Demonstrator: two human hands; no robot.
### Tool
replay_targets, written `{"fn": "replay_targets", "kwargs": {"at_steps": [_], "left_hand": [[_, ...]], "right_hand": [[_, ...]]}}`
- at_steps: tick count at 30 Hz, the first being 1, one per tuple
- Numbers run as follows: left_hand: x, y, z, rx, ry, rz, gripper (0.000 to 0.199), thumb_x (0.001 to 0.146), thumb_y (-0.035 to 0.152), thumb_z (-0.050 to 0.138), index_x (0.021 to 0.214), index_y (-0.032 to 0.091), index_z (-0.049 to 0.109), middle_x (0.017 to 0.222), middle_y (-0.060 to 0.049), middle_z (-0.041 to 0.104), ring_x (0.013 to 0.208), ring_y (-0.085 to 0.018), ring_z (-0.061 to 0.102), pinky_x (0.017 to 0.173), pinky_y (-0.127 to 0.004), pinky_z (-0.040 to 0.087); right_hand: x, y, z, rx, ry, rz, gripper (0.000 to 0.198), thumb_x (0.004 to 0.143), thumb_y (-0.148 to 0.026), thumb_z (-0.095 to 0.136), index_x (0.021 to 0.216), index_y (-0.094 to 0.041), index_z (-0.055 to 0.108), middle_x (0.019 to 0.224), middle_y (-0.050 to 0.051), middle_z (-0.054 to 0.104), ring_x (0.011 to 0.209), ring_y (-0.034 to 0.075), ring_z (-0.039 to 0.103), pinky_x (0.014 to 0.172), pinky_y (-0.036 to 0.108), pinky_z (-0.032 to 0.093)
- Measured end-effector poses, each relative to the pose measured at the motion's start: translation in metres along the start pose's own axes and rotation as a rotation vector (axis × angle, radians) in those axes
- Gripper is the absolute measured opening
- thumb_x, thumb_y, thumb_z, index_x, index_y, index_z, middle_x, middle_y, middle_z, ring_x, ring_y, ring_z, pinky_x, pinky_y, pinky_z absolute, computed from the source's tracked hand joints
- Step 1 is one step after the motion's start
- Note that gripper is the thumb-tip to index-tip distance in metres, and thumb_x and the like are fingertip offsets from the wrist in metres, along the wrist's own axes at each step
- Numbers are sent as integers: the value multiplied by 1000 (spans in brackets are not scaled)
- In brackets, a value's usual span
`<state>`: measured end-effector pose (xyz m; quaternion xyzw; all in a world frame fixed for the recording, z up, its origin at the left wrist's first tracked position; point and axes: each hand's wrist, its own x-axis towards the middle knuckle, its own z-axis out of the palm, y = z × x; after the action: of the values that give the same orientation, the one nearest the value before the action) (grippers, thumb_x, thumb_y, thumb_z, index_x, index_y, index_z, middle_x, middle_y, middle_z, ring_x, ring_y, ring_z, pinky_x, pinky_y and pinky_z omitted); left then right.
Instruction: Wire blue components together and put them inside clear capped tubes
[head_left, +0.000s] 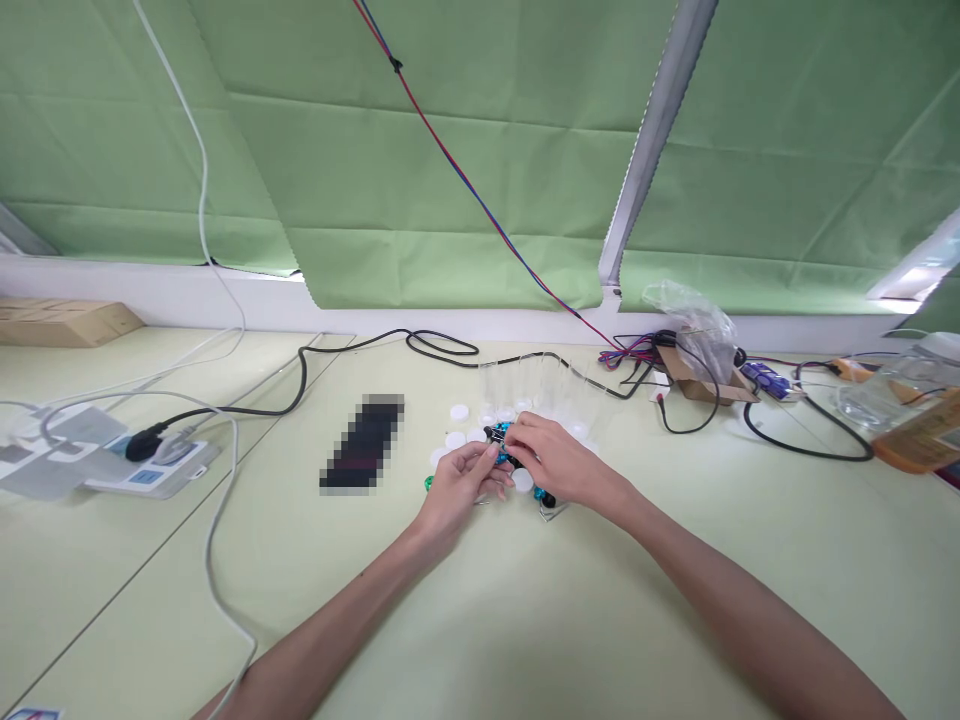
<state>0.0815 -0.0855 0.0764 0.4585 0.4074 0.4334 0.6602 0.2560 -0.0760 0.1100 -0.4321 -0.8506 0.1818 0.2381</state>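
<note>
At the middle of the table, my left hand pinches a small blue-and-black piece with shiny metal on it. The fingertips of my right hand are closed on the same piece from the right, partly covering it; its exact kind is too small to make out. Under and around my hands lie round white caps, one of them a cap between the two hands. Another blue-and-black piece with metal prongs rests below my right hand. A green bit shows left of my left hand.
Clear tubes stand behind my hands. A pixelated dark rectangle lies to the left. Farther left is a power strip with a black cable. An open cardboard box and an amber bottle stand at right.
</note>
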Motion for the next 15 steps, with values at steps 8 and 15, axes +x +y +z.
{"fn": "replay_targets", "kwargs": {"at_steps": [8,15], "left_hand": [[1,-4,-3,-107,0,-22,27,80,34,71,94,10,69,92,-11,73,88,-19,70,87,-30,55],[3,-6,-5,-138,-14,-48,25,83,30,69,99,10,71,106,-14,73,101,-22,68,101,-35,50]], "right_hand": [[-1,-2,1,-67,-65,-1,22,96,-10,40,80,-17,53,85,1,47,70,11,48,63,24,37],[-2,1,5,-113,-65,-10,22,94,-6,42,77,-18,48,83,-1,42,62,9,40,55,22,30]]}}
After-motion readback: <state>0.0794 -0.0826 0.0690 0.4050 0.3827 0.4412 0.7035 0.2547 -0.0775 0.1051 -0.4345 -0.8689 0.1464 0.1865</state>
